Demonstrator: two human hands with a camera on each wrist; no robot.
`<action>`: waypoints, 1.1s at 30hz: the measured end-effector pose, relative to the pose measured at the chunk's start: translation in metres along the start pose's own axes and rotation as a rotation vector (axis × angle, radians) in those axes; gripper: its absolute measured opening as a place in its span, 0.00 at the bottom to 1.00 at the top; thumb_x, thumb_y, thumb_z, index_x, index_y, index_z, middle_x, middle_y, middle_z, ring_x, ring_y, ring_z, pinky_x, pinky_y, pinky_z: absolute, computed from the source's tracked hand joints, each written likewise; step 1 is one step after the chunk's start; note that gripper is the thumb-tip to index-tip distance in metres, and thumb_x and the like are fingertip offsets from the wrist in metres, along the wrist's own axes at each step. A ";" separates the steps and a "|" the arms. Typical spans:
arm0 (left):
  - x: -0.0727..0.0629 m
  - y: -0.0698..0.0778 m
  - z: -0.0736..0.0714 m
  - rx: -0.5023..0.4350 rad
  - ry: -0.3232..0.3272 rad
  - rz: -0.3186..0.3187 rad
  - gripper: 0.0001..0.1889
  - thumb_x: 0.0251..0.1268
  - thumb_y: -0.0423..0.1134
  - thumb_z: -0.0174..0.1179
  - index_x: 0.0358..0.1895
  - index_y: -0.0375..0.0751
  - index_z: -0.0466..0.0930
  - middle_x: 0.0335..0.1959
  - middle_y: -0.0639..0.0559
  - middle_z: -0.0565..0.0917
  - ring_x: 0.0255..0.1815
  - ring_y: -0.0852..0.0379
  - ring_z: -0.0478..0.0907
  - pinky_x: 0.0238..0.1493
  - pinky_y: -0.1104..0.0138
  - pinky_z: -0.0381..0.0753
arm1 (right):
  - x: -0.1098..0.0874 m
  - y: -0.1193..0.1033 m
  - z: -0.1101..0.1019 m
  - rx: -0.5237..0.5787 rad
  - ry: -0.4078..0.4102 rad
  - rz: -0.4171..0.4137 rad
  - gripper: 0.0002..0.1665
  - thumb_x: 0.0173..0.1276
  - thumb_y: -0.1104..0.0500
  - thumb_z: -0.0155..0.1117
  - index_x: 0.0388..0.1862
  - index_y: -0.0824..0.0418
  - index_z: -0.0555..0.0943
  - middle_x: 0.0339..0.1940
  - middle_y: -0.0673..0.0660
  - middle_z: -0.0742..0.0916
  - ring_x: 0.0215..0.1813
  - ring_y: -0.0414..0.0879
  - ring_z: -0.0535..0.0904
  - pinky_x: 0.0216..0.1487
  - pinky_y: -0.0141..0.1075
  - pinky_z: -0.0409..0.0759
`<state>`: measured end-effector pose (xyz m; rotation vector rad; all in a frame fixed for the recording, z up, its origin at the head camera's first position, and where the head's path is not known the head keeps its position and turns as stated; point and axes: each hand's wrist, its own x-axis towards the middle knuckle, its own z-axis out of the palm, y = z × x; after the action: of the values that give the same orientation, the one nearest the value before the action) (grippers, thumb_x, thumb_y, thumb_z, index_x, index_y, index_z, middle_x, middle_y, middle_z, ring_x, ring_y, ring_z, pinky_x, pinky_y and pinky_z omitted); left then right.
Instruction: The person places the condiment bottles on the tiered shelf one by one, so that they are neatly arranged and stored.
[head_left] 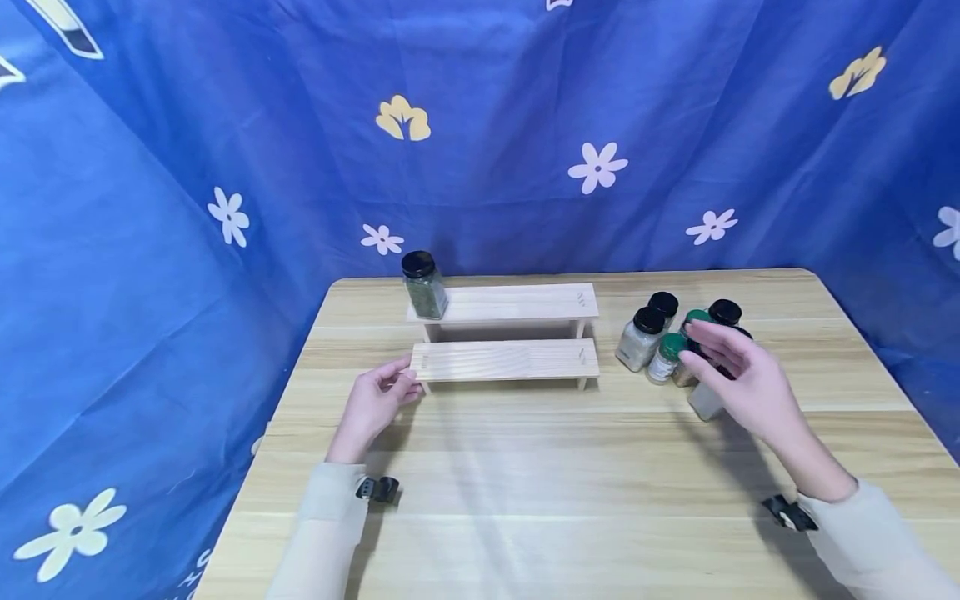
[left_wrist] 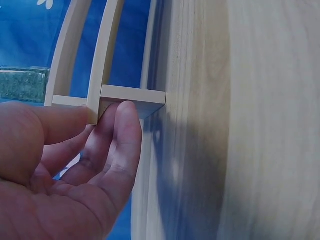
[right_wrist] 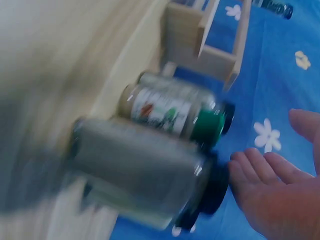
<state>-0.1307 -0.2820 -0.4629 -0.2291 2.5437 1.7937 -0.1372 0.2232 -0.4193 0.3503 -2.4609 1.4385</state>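
My left hand (head_left: 375,406) pinches the left end of the lower front step (head_left: 510,361) of a pale wooden two-step rack. In the left wrist view the thumb lies against the board's edge (left_wrist: 96,95), fingertips under it by the end leg (left_wrist: 132,95). My right hand (head_left: 753,387) is over a cluster of spice jars, fingers and thumb apart with nothing between them. Nearest it are a black-capped glass jar (head_left: 705,402) and a green-capped jar (head_left: 663,363). In the right wrist view a large jar (right_wrist: 140,167) is blurred beside the fingertips.
On the upper back step (head_left: 517,303) a black-capped jar of green herbs (head_left: 426,293) stands at the left end. A black-capped jar (head_left: 637,343) is at the cluster's left. Blue flowered cloth (head_left: 495,167) hangs behind the wooden table (head_left: 525,500).
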 end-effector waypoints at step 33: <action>-0.004 0.008 0.000 0.013 -0.007 -0.005 0.23 0.82 0.32 0.55 0.72 0.24 0.71 0.55 0.23 0.84 0.44 0.55 0.90 0.54 0.68 0.94 | -0.042 0.037 -0.023 -0.235 0.011 0.096 0.28 0.68 0.56 0.78 0.62 0.67 0.82 0.54 0.75 0.88 0.45 0.10 0.73 0.42 0.08 0.82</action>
<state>-0.1274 -0.2791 -0.4546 -0.2288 2.5474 1.7722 -0.1079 0.2634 -0.4529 0.1773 -2.6332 1.1629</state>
